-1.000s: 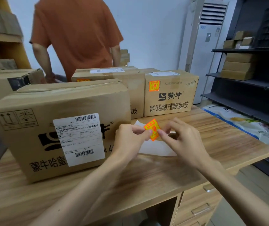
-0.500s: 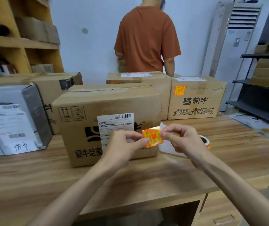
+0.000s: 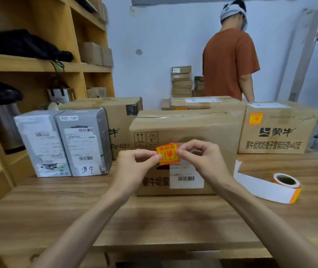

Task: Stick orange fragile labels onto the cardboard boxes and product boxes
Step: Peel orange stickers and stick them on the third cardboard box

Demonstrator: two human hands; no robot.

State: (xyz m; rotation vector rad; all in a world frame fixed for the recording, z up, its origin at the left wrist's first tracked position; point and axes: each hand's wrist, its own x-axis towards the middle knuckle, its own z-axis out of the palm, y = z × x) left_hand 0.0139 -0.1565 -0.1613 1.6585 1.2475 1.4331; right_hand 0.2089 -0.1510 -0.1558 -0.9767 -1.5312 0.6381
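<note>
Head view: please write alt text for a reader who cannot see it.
Left hand and right hand pinch a square orange fragile label before a brown cardboard box on a wooden desk. An orange label roll lies nearby.

label [image 3: 167,153]: raised from desk level to the upper front of the box [image 3: 189,126]; tilted before, now square-on
left hand [image 3: 135,167], right hand [image 3: 198,157]: risen with it
</note>
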